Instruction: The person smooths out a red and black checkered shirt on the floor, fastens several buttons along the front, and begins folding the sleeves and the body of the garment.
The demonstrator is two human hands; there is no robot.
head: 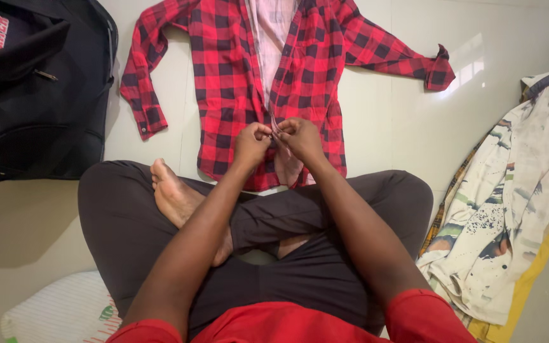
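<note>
Red checked shirt (236, 70) is lying collar-up at frame top, sleeves spreading sideways; left hand (251, 143) and right hand (300, 137) are pinching its front edges, open floor (389, 127) right.

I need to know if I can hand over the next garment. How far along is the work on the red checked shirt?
Done: the red checked shirt lies spread flat on the floor, sleeves out. In hand: the left hand and right hand pinch the front edges together low on the placket. Left: above the hands the front lies open, showing the pale lining. The patterned garments at the right lie untouched.
</note>
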